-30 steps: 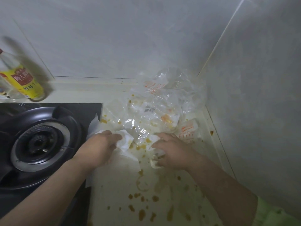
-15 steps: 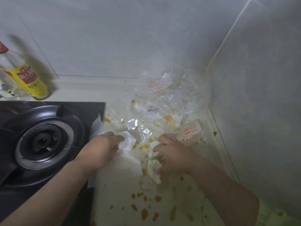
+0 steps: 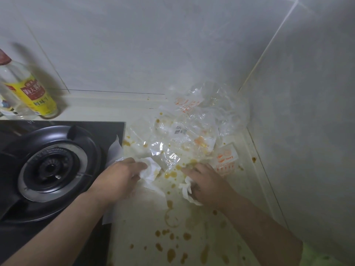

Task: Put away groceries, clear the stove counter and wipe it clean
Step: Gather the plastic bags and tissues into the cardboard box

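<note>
A: Which step is running?
B: Wiping, by my reading. The left hand [image 3: 119, 177] is gripping a white paper towel [image 3: 150, 170] and pressing it on the worktop [image 3: 138, 227], right at the stove's edge. The right hand [image 3: 207, 181] is clutching a crumpled tissue wad [image 3: 187, 191], fingers curled over it. The hands are working apart, with orange-brown sauce spots [image 3: 172, 174] lying between them.
A: Is the clearing finished?
B: Not yet. A heap of clear plastic bags [image 3: 192, 131] is sitting in the back corner, its near edge just beyond the fingers. A printed sachet [image 3: 225, 160] is lying just beside the right hand.
A: What is the next move calling for?
B: Judgement only: bags and sachet are wanting lifting off first, since spots are showing under the film and wiping round them is risking smears. The plastic is looking limp and greasy, so bunching it is seeming safer than pinching.
A: Surface and room?
B: The pale worktop is carrying more spots and a ring stain [image 3: 172, 219] toward the near edge. A gas burner [image 3: 51, 169] is sitting on black glass at left. A yellow-labelled bottle [image 3: 32, 93] is standing behind it against the grey tiled wall [image 3: 134, 45]. A side wall [image 3: 307, 131] is closing the corner at right.
</note>
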Demonstrator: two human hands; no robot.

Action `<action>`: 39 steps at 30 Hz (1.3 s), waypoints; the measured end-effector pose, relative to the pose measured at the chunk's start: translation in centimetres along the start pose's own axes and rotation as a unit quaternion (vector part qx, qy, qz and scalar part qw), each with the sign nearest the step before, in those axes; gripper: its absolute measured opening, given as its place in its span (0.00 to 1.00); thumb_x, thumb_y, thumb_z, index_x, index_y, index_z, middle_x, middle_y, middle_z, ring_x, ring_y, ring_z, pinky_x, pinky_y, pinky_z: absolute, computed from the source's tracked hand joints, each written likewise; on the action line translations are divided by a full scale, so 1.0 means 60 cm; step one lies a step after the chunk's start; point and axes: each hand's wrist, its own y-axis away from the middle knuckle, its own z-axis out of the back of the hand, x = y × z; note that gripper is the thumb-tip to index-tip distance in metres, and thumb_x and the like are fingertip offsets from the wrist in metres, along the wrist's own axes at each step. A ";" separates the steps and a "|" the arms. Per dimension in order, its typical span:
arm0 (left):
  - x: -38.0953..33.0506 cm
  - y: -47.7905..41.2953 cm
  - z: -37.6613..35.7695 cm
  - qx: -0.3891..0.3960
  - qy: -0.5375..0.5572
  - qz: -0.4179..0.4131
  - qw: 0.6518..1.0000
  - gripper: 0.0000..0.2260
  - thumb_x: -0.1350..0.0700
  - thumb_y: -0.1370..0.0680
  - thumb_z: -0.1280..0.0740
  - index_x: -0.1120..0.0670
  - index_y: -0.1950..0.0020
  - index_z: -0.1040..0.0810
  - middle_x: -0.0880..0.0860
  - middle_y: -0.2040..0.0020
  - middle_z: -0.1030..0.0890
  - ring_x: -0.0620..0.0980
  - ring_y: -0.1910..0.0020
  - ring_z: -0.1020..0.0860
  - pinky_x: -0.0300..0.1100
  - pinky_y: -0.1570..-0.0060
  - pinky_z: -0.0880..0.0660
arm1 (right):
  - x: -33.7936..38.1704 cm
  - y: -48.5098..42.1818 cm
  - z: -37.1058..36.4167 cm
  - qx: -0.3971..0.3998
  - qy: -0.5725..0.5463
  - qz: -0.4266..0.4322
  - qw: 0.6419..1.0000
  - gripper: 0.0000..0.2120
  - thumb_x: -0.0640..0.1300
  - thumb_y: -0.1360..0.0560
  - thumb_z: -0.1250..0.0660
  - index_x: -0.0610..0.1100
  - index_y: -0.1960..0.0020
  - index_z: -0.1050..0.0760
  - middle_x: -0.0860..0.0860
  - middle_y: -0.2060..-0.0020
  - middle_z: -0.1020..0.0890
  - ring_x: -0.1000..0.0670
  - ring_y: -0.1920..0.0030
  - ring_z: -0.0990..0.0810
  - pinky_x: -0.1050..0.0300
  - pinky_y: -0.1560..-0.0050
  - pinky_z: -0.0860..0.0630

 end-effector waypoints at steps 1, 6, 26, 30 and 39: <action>0.000 0.000 0.001 0.002 0.000 0.001 1.000 0.13 0.58 0.25 0.36 0.45 0.43 0.23 0.47 0.58 0.25 0.50 0.55 0.27 0.44 0.57 0.26 | -0.001 0.002 -0.003 -0.002 -0.004 -0.001 1.000 0.19 0.50 0.28 0.40 0.51 0.39 0.24 0.51 0.50 0.26 0.50 0.49 0.31 0.56 0.54 0.28; 0.005 0.004 -0.001 0.011 0.014 0.012 1.000 0.12 0.57 0.24 0.36 0.42 0.44 0.24 0.44 0.58 0.27 0.46 0.54 0.27 0.42 0.59 0.25 | -0.009 0.010 -0.014 -0.009 -0.003 0.001 1.000 0.10 0.51 0.32 0.36 0.46 0.58 0.23 0.49 0.50 0.26 0.49 0.52 0.30 0.53 0.58 0.24; -0.019 0.018 0.048 -0.036 0.059 0.014 0.997 0.15 0.58 0.25 0.33 0.41 0.43 0.23 0.43 0.59 0.26 0.41 0.60 0.26 0.40 0.60 0.25 | 0.032 0.023 0.110 -0.111 -0.137 -0.088 0.980 0.09 0.36 0.35 0.30 0.37 0.64 0.31 0.48 0.69 0.30 0.56 0.68 0.38 0.62 0.68 0.42; -0.030 0.040 0.076 -0.069 0.097 0.012 0.993 0.19 0.60 0.29 0.28 0.41 0.43 0.22 0.39 0.60 0.26 0.38 0.62 0.25 0.36 0.63 0.27 | 0.069 0.028 0.158 -0.141 -0.204 -0.120 0.961 0.13 0.41 0.37 0.30 0.41 0.67 0.35 0.52 0.71 0.36 0.57 0.69 0.40 0.61 0.69 0.43; -0.067 0.096 0.144 -0.115 0.146 -0.029 0.982 0.25 0.53 0.31 0.31 0.24 0.46 0.31 0.36 0.54 0.26 0.37 0.61 0.24 0.31 0.60 0.27 | 0.158 0.017 0.232 -0.127 -0.313 -0.234 0.912 0.04 0.36 0.34 0.37 0.44 0.64 0.28 0.48 0.70 0.25 0.54 0.70 0.30 0.62 0.70 0.34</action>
